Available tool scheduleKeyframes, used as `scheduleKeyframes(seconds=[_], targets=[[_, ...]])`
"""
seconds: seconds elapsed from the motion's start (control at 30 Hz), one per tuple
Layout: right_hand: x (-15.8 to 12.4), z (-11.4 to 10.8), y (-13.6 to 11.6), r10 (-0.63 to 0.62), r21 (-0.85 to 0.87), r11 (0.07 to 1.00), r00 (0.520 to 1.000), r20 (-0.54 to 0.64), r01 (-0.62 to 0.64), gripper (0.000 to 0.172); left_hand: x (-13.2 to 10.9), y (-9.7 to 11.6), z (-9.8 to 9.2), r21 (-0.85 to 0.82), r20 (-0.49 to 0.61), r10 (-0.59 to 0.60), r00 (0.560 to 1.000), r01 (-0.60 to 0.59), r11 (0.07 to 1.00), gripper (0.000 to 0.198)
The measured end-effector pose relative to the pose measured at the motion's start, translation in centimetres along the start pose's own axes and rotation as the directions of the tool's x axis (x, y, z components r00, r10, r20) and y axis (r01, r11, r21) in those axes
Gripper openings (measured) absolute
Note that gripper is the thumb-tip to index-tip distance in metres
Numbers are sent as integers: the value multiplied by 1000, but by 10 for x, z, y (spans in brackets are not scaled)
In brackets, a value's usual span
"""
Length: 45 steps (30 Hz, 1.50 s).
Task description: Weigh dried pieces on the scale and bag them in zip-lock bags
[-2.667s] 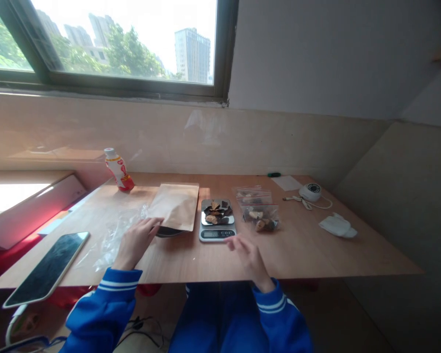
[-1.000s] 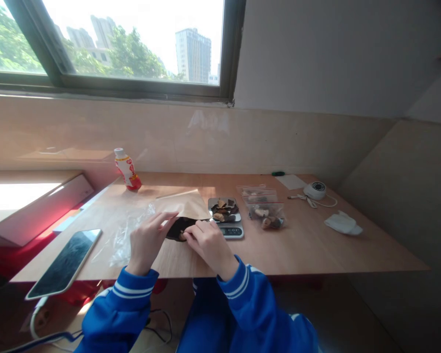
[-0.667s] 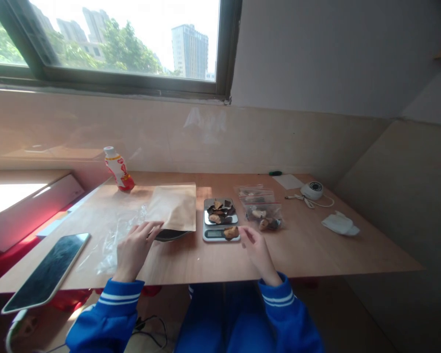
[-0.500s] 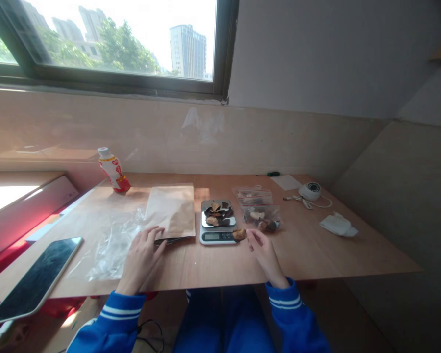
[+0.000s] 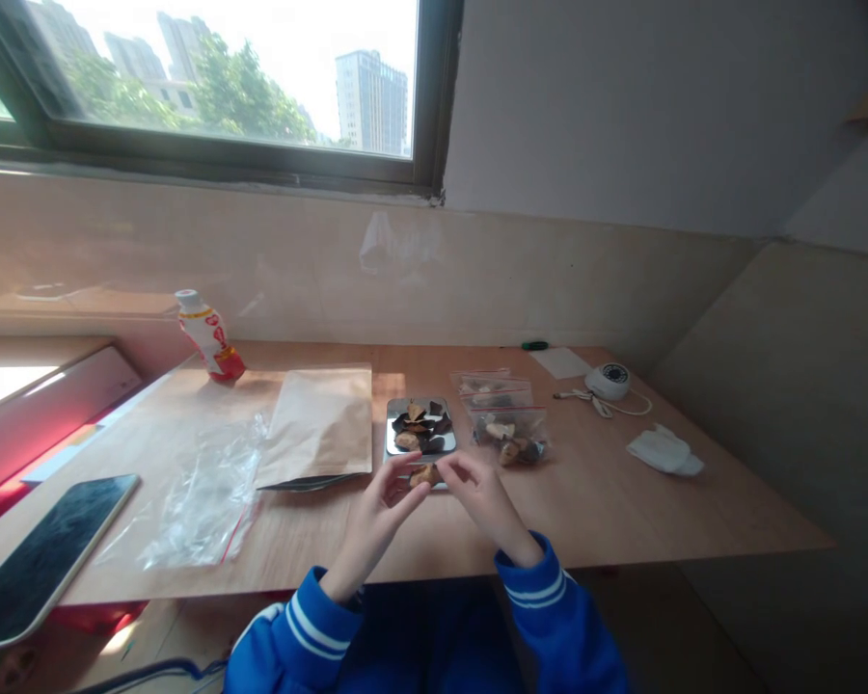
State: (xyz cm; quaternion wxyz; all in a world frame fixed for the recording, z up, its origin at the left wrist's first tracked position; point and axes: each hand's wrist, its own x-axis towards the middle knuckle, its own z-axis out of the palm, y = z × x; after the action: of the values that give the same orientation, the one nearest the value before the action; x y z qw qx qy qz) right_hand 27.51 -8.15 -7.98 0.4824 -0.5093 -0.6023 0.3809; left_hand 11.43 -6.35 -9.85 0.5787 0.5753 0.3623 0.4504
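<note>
Over the near half of the table (image 5: 622,511), close to the middle of its near edge, a brown dried piece (image 5: 424,475) is held up at the front of a small scale (image 5: 449,439). The right hand (image 5: 477,487) pinches its right end between thumb and fingertips, a light hold that seems fitting for something small and probably brittle. Around the other side, the left hand (image 5: 380,511) has thumb and fingers parted in a curve, perhaps to steady the piece; whether they touch it I cannot tell. Behind, a heap of dried pieces (image 5: 420,424) sits on the scale's metal plate, gathered inside its edges, presumably so that all its weight counts; the hands hide most of the display. Just left of the scale lies a paper bag (image 5: 325,424), its slightly parted mouth toward the near edge, which keeps the opening within easy reach. Right of the scale, filled zip bags (image 5: 510,439) overlap in a row running toward the far edge, likely to save room. Farther out, a crumpled clear bag (image 5: 203,511) and a phone (image 5: 50,549) take the near left corner, a bottle (image 5: 212,337) stands by the far left one, and a white camera (image 5: 608,381) sits near the far right corner, seemingly out of the way.
</note>
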Motion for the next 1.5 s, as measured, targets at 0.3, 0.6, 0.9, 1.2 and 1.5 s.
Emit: scheduleKeyframes(seconds=[0.3,0.6,0.9,1.2,1.5], targets=[[61,-31,47,-232,-610,774,973,-21,171,30,18,7,-25,98,-108,15,994,-5,995,41],[62,-38,52,-247,-747,646,969,-7,159,21,74,18,-57,342,-243,145,959,-55,938,42],[-33,-71,86,-172,-606,795,970,-172,34,21,135,-12,-55,582,-226,65,972,81,809,27],[-42,-74,101,-125,-414,910,961,-248,11,25,130,-16,-44,830,-188,174,967,61,554,21],[-46,-85,103,-23,-239,966,892,-451,-96,27,109,5,-69,844,-150,386,910,-85,529,38]])
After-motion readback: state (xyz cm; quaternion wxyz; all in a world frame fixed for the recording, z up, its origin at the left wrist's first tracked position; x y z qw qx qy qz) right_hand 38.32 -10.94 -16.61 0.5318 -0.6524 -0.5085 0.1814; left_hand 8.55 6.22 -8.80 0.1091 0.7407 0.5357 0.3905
